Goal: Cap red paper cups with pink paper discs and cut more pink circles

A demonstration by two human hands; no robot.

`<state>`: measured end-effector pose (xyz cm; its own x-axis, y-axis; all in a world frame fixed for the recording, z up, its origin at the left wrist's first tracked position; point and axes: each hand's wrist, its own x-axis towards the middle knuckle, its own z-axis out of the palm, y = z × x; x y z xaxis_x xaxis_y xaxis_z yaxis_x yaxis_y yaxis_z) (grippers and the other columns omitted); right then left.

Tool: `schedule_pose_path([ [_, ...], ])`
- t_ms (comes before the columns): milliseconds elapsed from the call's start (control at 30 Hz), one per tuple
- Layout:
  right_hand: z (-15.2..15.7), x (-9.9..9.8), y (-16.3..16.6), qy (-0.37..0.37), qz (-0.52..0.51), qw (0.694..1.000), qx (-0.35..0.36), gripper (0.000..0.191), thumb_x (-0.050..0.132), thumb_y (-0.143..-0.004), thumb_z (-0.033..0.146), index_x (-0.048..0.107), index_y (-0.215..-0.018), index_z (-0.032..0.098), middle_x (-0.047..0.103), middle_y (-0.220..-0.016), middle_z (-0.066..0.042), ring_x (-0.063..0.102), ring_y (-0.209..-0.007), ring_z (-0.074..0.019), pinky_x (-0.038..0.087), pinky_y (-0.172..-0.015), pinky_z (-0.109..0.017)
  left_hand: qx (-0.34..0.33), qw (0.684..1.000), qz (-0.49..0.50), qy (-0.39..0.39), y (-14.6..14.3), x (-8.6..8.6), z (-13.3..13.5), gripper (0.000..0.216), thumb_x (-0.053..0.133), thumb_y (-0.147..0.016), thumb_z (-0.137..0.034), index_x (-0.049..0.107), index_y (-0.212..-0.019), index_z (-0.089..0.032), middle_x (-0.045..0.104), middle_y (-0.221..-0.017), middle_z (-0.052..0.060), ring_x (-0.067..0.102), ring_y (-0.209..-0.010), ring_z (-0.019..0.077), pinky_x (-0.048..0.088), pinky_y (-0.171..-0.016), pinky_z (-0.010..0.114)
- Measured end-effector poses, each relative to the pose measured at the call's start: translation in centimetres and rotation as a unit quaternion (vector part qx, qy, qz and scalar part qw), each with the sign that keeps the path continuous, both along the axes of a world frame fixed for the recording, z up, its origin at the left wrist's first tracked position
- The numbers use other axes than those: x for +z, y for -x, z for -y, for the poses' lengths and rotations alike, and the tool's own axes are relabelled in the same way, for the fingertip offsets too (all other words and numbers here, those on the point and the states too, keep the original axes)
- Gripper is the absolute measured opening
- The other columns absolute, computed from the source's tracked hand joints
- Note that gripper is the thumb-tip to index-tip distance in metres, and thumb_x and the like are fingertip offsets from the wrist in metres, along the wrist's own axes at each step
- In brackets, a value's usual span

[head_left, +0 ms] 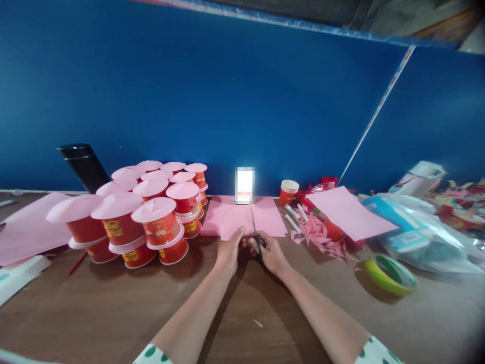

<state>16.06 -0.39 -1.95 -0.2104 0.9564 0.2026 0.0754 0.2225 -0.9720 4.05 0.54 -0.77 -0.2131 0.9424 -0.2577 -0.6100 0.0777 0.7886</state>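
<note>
In the middle of the head view, my left hand (230,249) pinches the near edge of a piece of pink paper (237,221) with a faint circle drawn on it. My right hand (271,253) is closed around the dark handles of a pair of scissors (257,245), whose blades point away from me along the paper's right side. Beneath and behind the piece, more pink paper (271,217) lies flat on the table. Some of my fingers are hidden behind the scissors and the paper.
Red paper cups (161,230) with pink cone tops stand stacked at left, before a black bottle (84,164). At right are a few nested cups (289,192), pink scraps (318,230), a pink sheet (350,212), yellow-green tape (390,275) and plastic bags (432,237). A blue wall (227,101) rises behind.
</note>
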Motion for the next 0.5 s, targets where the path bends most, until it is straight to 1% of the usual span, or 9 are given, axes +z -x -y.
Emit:
schedule_pose_path([
  [233,0.11,0.07,0.0,-0.007,0.001,1.0,0.008,0.017,0.058,-0.08,0.031,0.058,-0.088,0.016,0.052,-0.058,0.004,0.047,-0.051,-0.008,0.037,-0.048,-0.019,-0.012,1.0,-0.004,-0.012,0.04,-0.17,-0.08,0.032,0.077,-0.055,-0.025,0.06,-0.078,-0.012,0.062,-0.063,0.0,0.056,-0.05,0.0079,0.045,-0.045,0.017],
  [400,0.04,0.11,0.1,0.0,-0.003,1.0,0.007,0.019,0.058,-0.079,0.031,0.059,-0.089,0.016,0.052,-0.058,0.004,0.046,-0.051,-0.0081,0.036,-0.047,-0.019,-0.002,1.0,0.007,0.002,0.02,-0.14,-0.17,0.033,0.078,-0.053,-0.022,0.06,-0.08,-0.013,0.061,-0.062,-0.001,0.053,-0.047,0.0064,0.044,-0.044,0.016],
  [500,0.1,0.34,0.11,0.001,0.004,1.0,0.005,0.02,0.058,-0.079,0.033,0.059,-0.089,0.015,0.053,-0.058,0.003,0.046,-0.051,-0.0083,0.036,-0.047,-0.019,-0.005,1.0,0.003,0.004,-0.01,-0.2,-0.18,0.033,0.078,-0.053,-0.023,0.06,-0.079,-0.013,0.061,-0.062,-0.001,0.054,-0.048,0.0071,0.045,-0.045,0.017],
])
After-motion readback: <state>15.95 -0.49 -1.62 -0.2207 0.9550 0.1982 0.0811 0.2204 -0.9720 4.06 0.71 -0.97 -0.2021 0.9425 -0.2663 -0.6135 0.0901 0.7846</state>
